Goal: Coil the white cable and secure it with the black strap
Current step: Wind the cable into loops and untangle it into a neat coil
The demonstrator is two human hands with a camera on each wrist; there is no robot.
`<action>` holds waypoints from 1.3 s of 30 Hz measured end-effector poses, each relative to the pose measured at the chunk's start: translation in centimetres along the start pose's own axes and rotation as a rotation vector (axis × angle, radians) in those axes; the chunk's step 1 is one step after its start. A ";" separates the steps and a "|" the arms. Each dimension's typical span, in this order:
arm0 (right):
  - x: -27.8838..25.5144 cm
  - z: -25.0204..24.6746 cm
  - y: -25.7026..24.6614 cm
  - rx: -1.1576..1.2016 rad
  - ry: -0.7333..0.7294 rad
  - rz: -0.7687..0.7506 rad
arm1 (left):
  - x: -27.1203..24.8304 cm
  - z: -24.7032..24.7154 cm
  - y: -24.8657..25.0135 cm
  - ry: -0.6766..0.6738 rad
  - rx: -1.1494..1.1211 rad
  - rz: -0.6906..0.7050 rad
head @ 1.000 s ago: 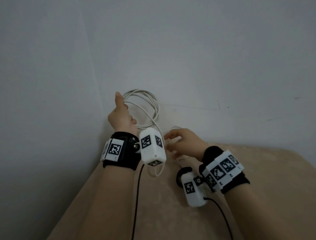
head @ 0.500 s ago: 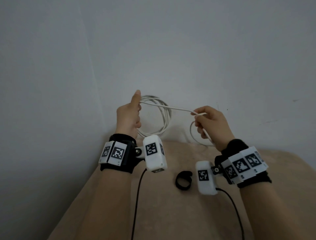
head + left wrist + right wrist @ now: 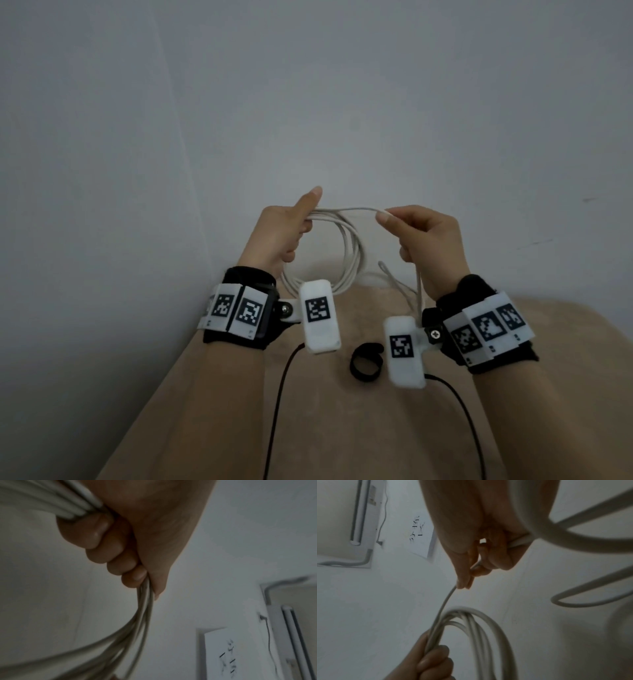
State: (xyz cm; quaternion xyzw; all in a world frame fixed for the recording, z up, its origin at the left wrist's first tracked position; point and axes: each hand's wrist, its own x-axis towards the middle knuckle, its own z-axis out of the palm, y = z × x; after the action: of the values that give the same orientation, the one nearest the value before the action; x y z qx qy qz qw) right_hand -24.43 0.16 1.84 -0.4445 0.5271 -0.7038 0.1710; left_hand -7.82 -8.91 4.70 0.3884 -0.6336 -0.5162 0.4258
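My left hand [image 3: 287, 229] grips a coil of several loops of the white cable [image 3: 349, 253], held upright above the beige surface; its curled fingers [image 3: 102, 545] wrap the bundle [image 3: 142, 615]. A single strand runs from the coil top across to my right hand [image 3: 421, 233], which pinches the strand [image 3: 445, 604] between thumb and fingers. Loose cable hangs from the right hand down to the surface [image 3: 404, 291]. The black strap [image 3: 364, 363], curled into a ring, lies on the surface between my wrists, untouched.
The beige padded surface [image 3: 342, 428] meets a grey wall corner just behind the hands. Thin black leads [image 3: 277, 394] run from the wrist cameras toward me. The wrist views show a paper sign [image 3: 421, 528] on the wall above.
Both hands rose from the surface. My right hand lifted a strand of cable and brought it leftward toward the coil top, shortening the span between the hands. The strap stayed put.
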 end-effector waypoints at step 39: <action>-1.9 4.3 0.0 0.455 -0.148 0.245 | 1.8 3.6 -2.8 -0.127 -1.078 -0.416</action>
State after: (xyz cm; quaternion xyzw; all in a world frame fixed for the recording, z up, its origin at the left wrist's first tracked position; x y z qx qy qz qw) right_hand -19.95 -1.02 1.21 -0.3777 0.3914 -0.7438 0.3885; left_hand -11.64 -9.84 1.81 0.2015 -0.2160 -0.8609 0.4143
